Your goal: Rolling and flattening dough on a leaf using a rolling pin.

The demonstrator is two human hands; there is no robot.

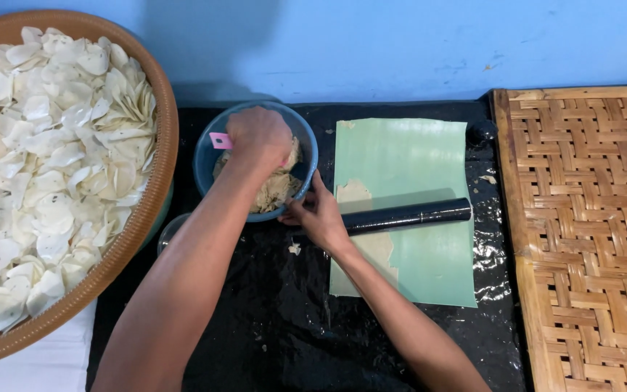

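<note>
The left hand [259, 136] reaches into the blue bowl [208, 156] of beige dough [277, 190], its grip closed on a pink scraper [220, 141]. The right hand [321, 215] steadies the bowl's rim, fingers spread, beside a black rolling pin [408, 215] lying across a green sheet [408, 160]. A basket [160, 131] of white chips [45, 152] sits left on the black surface [277, 319]; a woven mat [589, 232] lies right.

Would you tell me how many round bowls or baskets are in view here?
2 for sure: the big woven basket of white chips at the left, and the blue bowl of dough under the left hand. A rim below the bowl may be a third, mostly hidden.
</note>
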